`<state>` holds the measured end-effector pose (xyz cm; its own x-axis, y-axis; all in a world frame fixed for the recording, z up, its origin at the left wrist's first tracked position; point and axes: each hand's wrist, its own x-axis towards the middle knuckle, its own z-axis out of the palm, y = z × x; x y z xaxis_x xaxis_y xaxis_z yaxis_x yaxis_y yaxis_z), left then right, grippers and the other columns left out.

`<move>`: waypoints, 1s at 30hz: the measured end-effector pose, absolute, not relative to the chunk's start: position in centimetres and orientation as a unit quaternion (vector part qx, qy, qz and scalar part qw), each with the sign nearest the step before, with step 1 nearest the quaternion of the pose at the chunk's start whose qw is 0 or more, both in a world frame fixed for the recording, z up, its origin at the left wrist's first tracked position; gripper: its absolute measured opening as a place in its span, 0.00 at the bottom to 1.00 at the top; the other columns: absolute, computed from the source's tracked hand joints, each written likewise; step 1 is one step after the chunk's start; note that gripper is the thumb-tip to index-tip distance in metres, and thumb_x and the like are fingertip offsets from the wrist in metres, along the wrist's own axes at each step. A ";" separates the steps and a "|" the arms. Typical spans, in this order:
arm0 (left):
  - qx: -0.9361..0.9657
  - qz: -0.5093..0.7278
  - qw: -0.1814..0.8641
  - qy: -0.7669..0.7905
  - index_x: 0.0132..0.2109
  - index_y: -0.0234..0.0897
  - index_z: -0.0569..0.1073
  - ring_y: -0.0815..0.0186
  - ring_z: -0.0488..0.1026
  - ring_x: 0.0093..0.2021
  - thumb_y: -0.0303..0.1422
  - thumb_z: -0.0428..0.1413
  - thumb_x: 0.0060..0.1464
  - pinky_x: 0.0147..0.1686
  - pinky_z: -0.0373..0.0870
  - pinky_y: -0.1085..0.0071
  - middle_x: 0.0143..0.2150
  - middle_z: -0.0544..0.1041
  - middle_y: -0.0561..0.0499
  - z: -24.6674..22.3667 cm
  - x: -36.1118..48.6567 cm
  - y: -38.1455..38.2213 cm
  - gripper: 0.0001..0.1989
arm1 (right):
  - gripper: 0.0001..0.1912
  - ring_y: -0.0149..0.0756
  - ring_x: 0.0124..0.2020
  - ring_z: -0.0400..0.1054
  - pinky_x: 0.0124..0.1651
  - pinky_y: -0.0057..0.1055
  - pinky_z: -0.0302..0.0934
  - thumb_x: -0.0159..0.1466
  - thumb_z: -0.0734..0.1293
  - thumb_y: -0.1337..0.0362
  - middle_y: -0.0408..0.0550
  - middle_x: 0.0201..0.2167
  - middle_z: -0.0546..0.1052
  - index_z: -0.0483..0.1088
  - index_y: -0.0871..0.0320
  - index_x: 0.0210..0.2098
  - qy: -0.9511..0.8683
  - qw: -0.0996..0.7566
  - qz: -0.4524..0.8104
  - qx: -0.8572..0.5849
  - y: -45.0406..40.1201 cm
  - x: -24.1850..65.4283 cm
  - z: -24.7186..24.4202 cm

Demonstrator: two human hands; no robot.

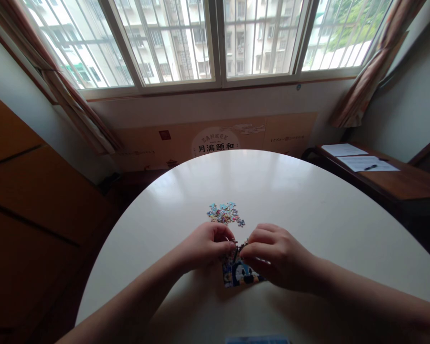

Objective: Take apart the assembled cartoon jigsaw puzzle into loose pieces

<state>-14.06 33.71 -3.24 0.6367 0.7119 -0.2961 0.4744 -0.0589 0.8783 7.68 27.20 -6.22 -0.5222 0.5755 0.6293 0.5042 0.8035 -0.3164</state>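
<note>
A partly joined jigsaw puzzle (241, 274) with a blue cartoon face lies flat on the round white table (329, 210), close to its near side. Over its upper left edge, my left hand (213, 243) is closed, thumb and forefinger pinching a small puzzle piece. My right hand (275, 253) bends over the upper right of the puzzle, its fingertips pressed together on a piece at the edge. The two sets of fingertips nearly meet, and the hands hide part of the picture. Just beyond them is a heap of loose puzzle pieces (224, 213), some light blue.
At the table's near edge a flat bluish item (257, 340) shows only in part. To the right, papers (367, 163) and a pen lie on a brown wooden desk (412, 184). A printed cardboard panel (290, 129) stands under the barred window. Wooden cabinets (32, 205) are on the left.
</note>
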 end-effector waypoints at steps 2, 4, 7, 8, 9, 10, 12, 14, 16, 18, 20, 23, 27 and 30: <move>0.739 0.109 0.521 0.413 0.36 0.34 0.77 0.65 0.70 0.31 0.39 0.59 0.50 0.30 0.64 0.71 0.30 0.76 0.51 -3.2 -14.1 33.7 0.12 | 0.07 0.31 0.30 0.60 0.35 0.31 0.55 0.68 0.63 0.65 0.44 0.30 0.73 0.73 0.56 0.39 -0.890 0.349 0.040 -0.291 27.1 7.5 -6.3; 0.759 0.105 0.487 0.419 0.36 0.34 0.78 0.65 0.70 0.32 0.39 0.58 0.52 0.31 0.64 0.70 0.30 0.76 0.51 -3.1 -14.1 33.6 0.11 | 0.08 0.31 0.30 0.60 0.34 0.31 0.55 0.68 0.62 0.64 0.44 0.31 0.73 0.73 0.56 0.42 -0.902 0.328 0.032 -0.279 27.2 7.5 -6.5; 0.783 0.093 0.436 0.434 0.36 0.36 0.80 0.64 0.71 0.33 0.39 0.59 0.52 0.33 0.65 0.70 0.32 0.78 0.50 -2.8 -14.1 33.6 0.11 | 0.10 0.32 0.30 0.62 0.33 0.31 0.54 0.68 0.63 0.63 0.45 0.32 0.74 0.73 0.56 0.45 -0.910 0.308 0.022 -0.278 27.5 7.7 -6.8; 0.788 0.090 0.424 0.437 0.35 0.36 0.80 0.64 0.71 0.33 0.39 0.59 0.52 0.33 0.65 0.70 0.32 0.78 0.50 -2.8 -14.1 33.6 0.11 | 0.10 0.32 0.31 0.62 0.33 0.31 0.54 0.68 0.63 0.63 0.45 0.32 0.74 0.73 0.55 0.47 -0.912 0.301 0.019 -0.279 27.7 7.8 -6.9; 0.792 0.088 0.417 0.438 0.35 0.36 0.80 0.64 0.71 0.33 0.38 0.59 0.52 0.33 0.65 0.70 0.32 0.79 0.50 -2.7 -14.1 33.6 0.10 | 0.11 0.32 0.31 0.62 0.33 0.30 0.54 0.68 0.63 0.63 0.45 0.33 0.74 0.73 0.55 0.47 -0.914 0.293 0.018 -0.281 27.8 7.9 -7.0; 0.794 0.088 0.413 0.437 0.35 0.37 0.81 0.64 0.71 0.33 0.38 0.59 0.52 0.33 0.65 0.70 0.32 0.79 0.50 -2.6 -14.1 33.6 0.10 | 0.11 0.32 0.31 0.63 0.33 0.30 0.54 0.68 0.63 0.63 0.45 0.33 0.74 0.73 0.55 0.48 -0.915 0.288 0.016 -0.281 27.8 7.9 -7.1; 0.796 0.092 0.410 0.436 0.35 0.37 0.81 0.64 0.72 0.33 0.38 0.58 0.53 0.33 0.65 0.70 0.33 0.79 0.50 -2.6 -14.1 33.5 0.10 | 0.11 0.32 0.31 0.63 0.33 0.30 0.54 0.68 0.63 0.62 0.46 0.33 0.74 0.73 0.55 0.48 -0.918 0.278 0.015 -0.283 27.9 7.9 -7.3; 0.795 0.095 0.410 0.437 0.35 0.37 0.80 0.63 0.73 0.34 0.37 0.58 0.53 0.34 0.65 0.70 0.33 0.80 0.50 -2.6 -14.0 33.4 0.09 | 0.12 0.32 0.31 0.63 0.33 0.29 0.55 0.68 0.63 0.63 0.45 0.33 0.74 0.73 0.54 0.49 -0.919 0.268 0.016 -0.289 27.9 7.9 -7.6; 0.796 0.102 0.401 0.442 0.35 0.37 0.80 0.62 0.74 0.35 0.36 0.58 0.53 0.36 0.66 0.69 0.34 0.80 0.50 -2.7 -14.0 33.4 0.09 | 0.13 0.32 0.32 0.64 0.34 0.30 0.56 0.67 0.63 0.63 0.45 0.34 0.74 0.72 0.54 0.50 -0.920 0.259 0.019 -0.293 28.0 7.9 -7.9; 0.800 0.114 0.382 0.449 0.35 0.38 0.80 0.61 0.74 0.36 0.36 0.58 0.53 0.36 0.66 0.69 0.35 0.80 0.49 -2.8 -14.2 33.6 0.09 | 0.14 0.32 0.32 0.64 0.34 0.30 0.57 0.67 0.64 0.64 0.45 0.34 0.74 0.72 0.53 0.51 -0.923 0.253 0.022 -0.290 28.0 7.9 -8.0; 0.806 0.127 0.356 0.456 0.35 0.38 0.81 0.62 0.73 0.36 0.37 0.59 0.53 0.37 0.66 0.68 0.35 0.80 0.49 -2.8 -14.5 34.0 0.08 | 0.13 0.32 0.32 0.64 0.34 0.30 0.57 0.66 0.64 0.64 0.45 0.34 0.74 0.72 0.53 0.50 -0.925 0.251 0.019 -0.286 28.1 8.0 -8.0; 0.808 0.141 0.316 0.477 0.35 0.40 0.81 0.62 0.72 0.33 0.40 0.60 0.54 0.35 0.65 0.68 0.32 0.80 0.51 -2.6 -15.3 34.9 0.10 | 0.12 0.32 0.32 0.64 0.34 0.28 0.56 0.67 0.64 0.64 0.45 0.33 0.74 0.73 0.53 0.49 -0.925 0.253 0.020 -0.281 28.1 8.1 -7.9; 0.800 0.161 0.264 0.515 0.34 0.39 0.81 0.62 0.71 0.32 0.42 0.59 0.54 0.34 0.63 0.68 0.30 0.79 0.50 -2.3 -16.2 36.3 0.12 | 0.11 0.31 0.33 0.64 0.35 0.29 0.57 0.67 0.64 0.63 0.45 0.34 0.74 0.74 0.52 0.48 -0.924 0.259 0.031 -0.280 28.0 8.0 -7.9; 0.802 0.159 0.228 0.528 0.35 0.39 0.81 0.61 0.72 0.34 0.43 0.56 0.57 0.35 0.63 0.68 0.33 0.80 0.50 -2.4 -16.6 37.0 0.14 | 0.10 0.31 0.32 0.64 0.35 0.29 0.57 0.68 0.64 0.63 0.45 0.33 0.74 0.75 0.52 0.47 -0.921 0.267 0.037 -0.281 27.9 7.9 -7.9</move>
<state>-16.57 36.97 -2.40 0.3916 0.9200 0.0151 0.7748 -0.3386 0.5339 7.87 27.91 -7.89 -0.6997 0.5379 0.4702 0.4982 0.8391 -0.2185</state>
